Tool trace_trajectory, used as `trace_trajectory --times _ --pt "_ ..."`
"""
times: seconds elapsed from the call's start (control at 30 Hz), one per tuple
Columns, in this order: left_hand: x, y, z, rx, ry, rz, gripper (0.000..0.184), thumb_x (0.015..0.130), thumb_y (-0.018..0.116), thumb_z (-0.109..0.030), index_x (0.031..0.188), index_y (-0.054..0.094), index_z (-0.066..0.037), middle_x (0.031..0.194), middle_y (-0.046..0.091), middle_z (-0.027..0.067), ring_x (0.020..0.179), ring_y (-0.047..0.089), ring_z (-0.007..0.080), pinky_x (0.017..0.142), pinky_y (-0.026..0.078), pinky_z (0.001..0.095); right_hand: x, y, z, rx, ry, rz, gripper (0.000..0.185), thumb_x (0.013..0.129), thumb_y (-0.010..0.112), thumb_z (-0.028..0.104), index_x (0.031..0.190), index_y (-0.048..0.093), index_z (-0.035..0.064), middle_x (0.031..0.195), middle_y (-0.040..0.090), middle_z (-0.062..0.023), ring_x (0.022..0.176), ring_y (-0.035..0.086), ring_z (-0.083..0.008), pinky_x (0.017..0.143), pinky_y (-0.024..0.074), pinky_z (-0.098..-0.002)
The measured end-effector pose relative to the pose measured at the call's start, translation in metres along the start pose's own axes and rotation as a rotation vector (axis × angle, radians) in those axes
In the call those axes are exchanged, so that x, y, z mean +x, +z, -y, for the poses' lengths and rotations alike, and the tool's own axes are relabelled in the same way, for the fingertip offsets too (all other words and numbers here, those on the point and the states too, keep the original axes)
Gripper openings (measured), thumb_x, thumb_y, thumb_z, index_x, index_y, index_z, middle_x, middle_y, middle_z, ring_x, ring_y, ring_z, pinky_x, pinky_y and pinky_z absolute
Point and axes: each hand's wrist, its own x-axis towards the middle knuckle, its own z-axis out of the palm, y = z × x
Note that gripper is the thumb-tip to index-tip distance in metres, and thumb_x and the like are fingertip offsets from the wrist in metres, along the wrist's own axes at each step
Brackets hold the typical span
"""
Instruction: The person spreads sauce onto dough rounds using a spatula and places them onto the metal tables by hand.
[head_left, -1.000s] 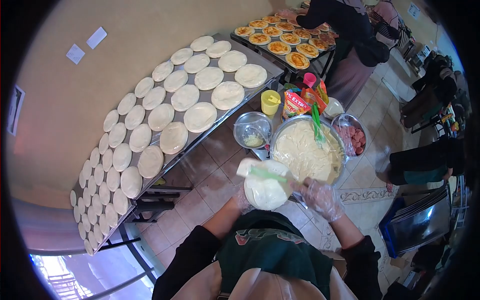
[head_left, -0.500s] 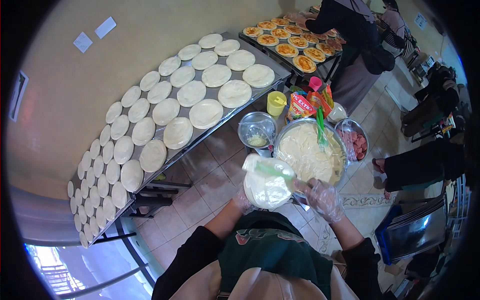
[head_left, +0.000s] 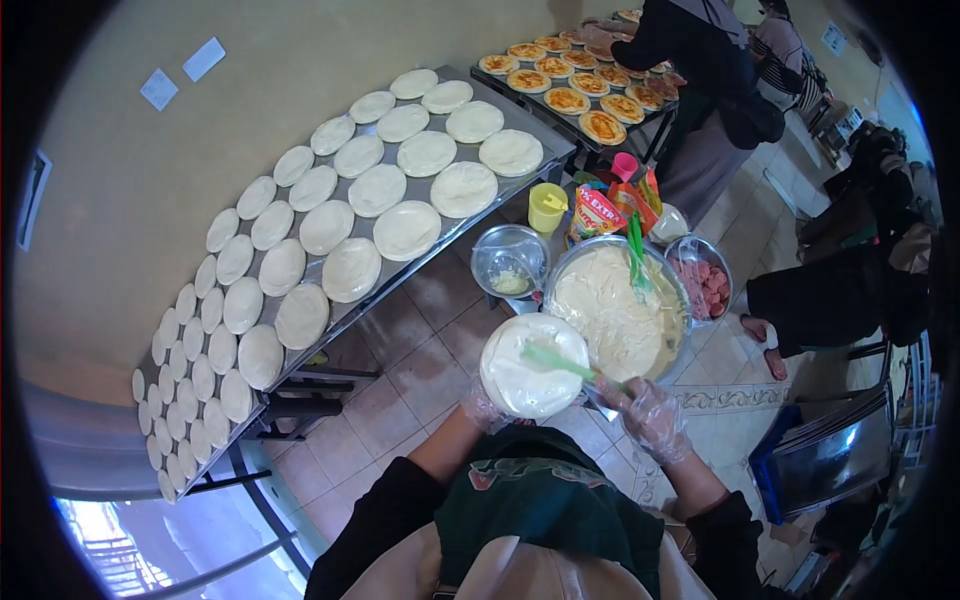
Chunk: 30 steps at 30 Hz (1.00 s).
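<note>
My left hand (head_left: 482,402), in a clear plastic glove, bears a round dough base (head_left: 512,392) from below and at its near left edge; most of its fingers are hidden under it. White, creamy spread covers the base's top. My right hand (head_left: 652,418), gloved too, is closed round the handle of a green spatula (head_left: 562,362). The spatula's blade lies flat in the spread near the middle of the base. Just beyond stands a large metal bowl (head_left: 686,330) of pale cream, with a second green utensil (head_left: 637,252) standing in it.
To the left, a long table (head_left: 470,212) carries rows of plain dough rounds. Around the bowl are a smaller metal bowl (head_left: 488,262), a yellow cup (head_left: 546,207), food pouches (head_left: 598,214) and a bowl of pink pieces (head_left: 712,288). A person (head_left: 700,80) works beside sauced rounds (head_left: 602,127).
The spatula has come down from above the base's far left edge to its middle, its blade now in the spread. My right hand has lowered slightly; the base still rests on my left.
</note>
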Motion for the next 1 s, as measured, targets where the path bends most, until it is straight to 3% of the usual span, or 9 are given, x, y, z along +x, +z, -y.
trace_trajectory --times 0.07,0.3,0.37,0.6,0.63,0.7,0.77,0.93,1.0 --pt "0.001 0.0 -0.001 0.052 0.009 0.01 0.059 0.102 0.05 -0.035 0.152 0.035 -0.008 0.151 0.044 0.0182 0.133 0.05 0.034 0.11 0.044 0.0549 0.01 -0.003 0.001 0.041 0.128 -0.043 0.059 0.081 0.074 0.013 0.136 0.059 0.0275 0.084 0.056 -0.0063 0.068 0.061 -0.0281 0.054 0.0497 -0.0412" --pt "-0.002 0.004 -0.008 0.416 0.111 0.07 0.057 0.101 0.053 -0.034 0.151 0.038 -0.01 0.15 0.046 0.0158 0.134 0.05 0.0323 0.112 0.042 0.0527 0.025 -0.001 -0.013 0.125 0.28 -0.09 0.045 0.082 0.069 0.007 0.126 0.068 0.0207 0.079 0.056 -0.0095 0.065 0.062 -0.0297 0.055 0.0501 -0.0422" --pt "-0.004 0.005 -0.009 0.517 0.148 0.083 0.057 0.101 0.053 -0.033 0.151 0.038 -0.011 0.15 0.046 0.0151 0.134 0.05 0.0318 0.112 0.042 0.0521 0.019 0.011 -0.024 0.3 0.345 -0.2 0.042 0.086 0.071 0.01 0.127 0.066 0.0186 0.075 0.057 -0.0101 0.065 0.062 -0.029 0.055 0.0491 -0.0407" --pt "-0.009 0.009 -0.006 0.868 0.252 0.128 0.055 0.1 0.056 -0.032 0.15 0.041 -0.013 0.15 0.047 0.0128 0.134 0.049 0.0301 0.113 0.041 0.0499 0.032 -0.028 0.008 0.166 0.033 -0.01 0.044 0.084 0.074 0.01 0.126 0.066 0.0179 0.075 0.056 -0.0103 0.065 0.062 -0.0292 0.056 0.0501 -0.041" --pt "-0.009 0.011 -0.004 0.869 0.25 0.129 0.055 0.1 0.056 -0.032 0.15 0.041 -0.013 0.15 0.047 0.0128 0.134 0.049 0.0301 0.113 0.041 0.0499 0.036 -0.025 0.007 0.1 0.084 0.0 0.044 0.084 0.072 0.009 0.127 0.066 0.0186 0.075 0.055 -0.0103 0.065 0.062 -0.0293 0.056 0.0501 -0.0418" --pt "-0.01 0.015 0.001 0.456 0.089 0.065 0.058 0.098 0.059 -0.034 0.149 0.042 -0.013 0.149 0.048 0.0113 0.133 0.05 0.0283 0.114 0.041 0.0485 0.042 -0.021 -0.003 0.033 0.135 0.009 0.044 0.085 0.07 0.008 0.127 0.065 0.0192 0.075 0.055 -0.0103 0.065 0.061 -0.0295 0.056 0.0502 -0.0426" --pt "-0.009 0.013 0.001 0.415 0.086 0.061 0.058 0.098 0.057 -0.036 0.15 0.04 -0.014 0.15 0.048 0.0114 0.134 0.049 0.0289 0.114 0.039 0.0499 0.043 -0.017 -0.02 0.008 0.256 -0.025 0.054 0.079 0.067 0.005 0.131 0.064 0.0235 0.077 0.056 -0.0093 0.063 0.063 -0.0295 0.055 0.0532 -0.0431" --pt "-0.008 0.018 -0.003 0.245 0.08 0.041 0.062 0.1 0.05 -0.045 0.153 0.035 -0.015 0.153 0.044 0.0119 0.139 0.044 0.0313 0.116 0.035 0.0555 0.036 -0.027 0.002 0.128 0.183 -0.082 0.047 0.083 0.07 0.007 0.127 0.065 0.0205 0.076 0.056 -0.0103 0.063 0.06 -0.0293 0.056 0.0504 -0.0435" --pt "-0.008 0.032 -0.007 0.329 0.087 0.119 0.063 0.097 0.059 -0.037 0.152 0.038 -0.014 0.153 0.045 0.0105 0.137 0.048 0.0256 0.116 0.038 0.0448 0.033 -0.022 0.008 0.149 0.077 -0.042 0.047 0.083 0.069 0.006 0.127 0.065 0.0208 0.075 0.056 -0.0096 0.061 0.06 -0.0287 0.054 0.0496 -0.042"
